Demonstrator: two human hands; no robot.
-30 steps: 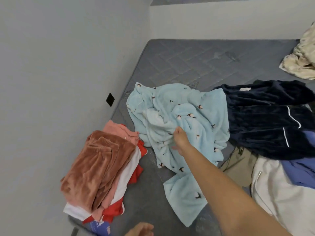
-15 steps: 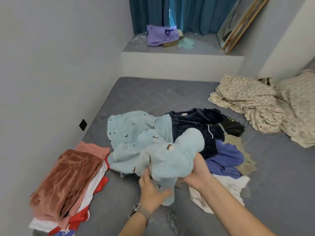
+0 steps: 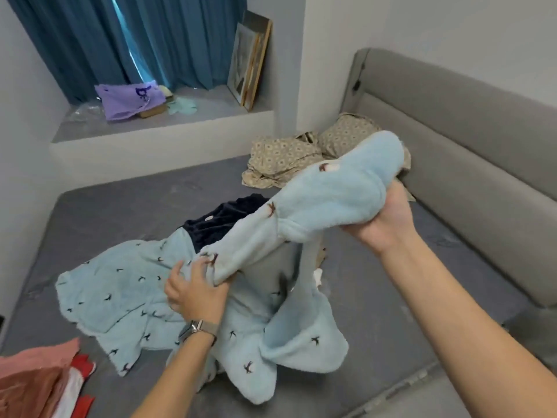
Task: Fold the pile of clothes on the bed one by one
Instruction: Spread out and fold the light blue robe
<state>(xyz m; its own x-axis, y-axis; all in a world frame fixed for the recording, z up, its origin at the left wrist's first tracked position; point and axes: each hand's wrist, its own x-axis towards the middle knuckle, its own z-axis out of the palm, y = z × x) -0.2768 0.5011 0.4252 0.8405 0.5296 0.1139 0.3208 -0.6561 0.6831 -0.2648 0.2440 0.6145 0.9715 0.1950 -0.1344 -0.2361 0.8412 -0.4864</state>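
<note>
Half a second ago both hands bunched the blue garment (image 3: 193,300) low over the bed; now the right hand (image 3: 381,218) has swung one end up and out to the right, and the left hand (image 3: 194,292) has stayed low at the middle of it.

The garment is a light blue fleece with small dark bird-like marks, thick and fuzzy, stretched in a sagging band between the hands. Its lifted end is a rounded, padded lobe that flops over the right hand, whose fingers are curled tight round a wad of it. The left fingers are curled into the cloth further down, pinching a fold. The rest lies spread and rumpled on the grey bed (image 3: 105,212), with one loose lobe hanging below the band.

Risks, as I judge them: the plush is bulky and limp, so a fistful may not be a true corner or seam, and shaking it out could leave it twisted. The trailing part lies against the dark velvety garment (image 3: 223,217) just behind it and might drag that along.

Left of the blue garment, at the frame's corner, sits the folded stack (image 3: 45,384), rust-pink, white and red. Beyond the garment lies crumpled patterned beige bedding (image 3: 283,162).
</note>
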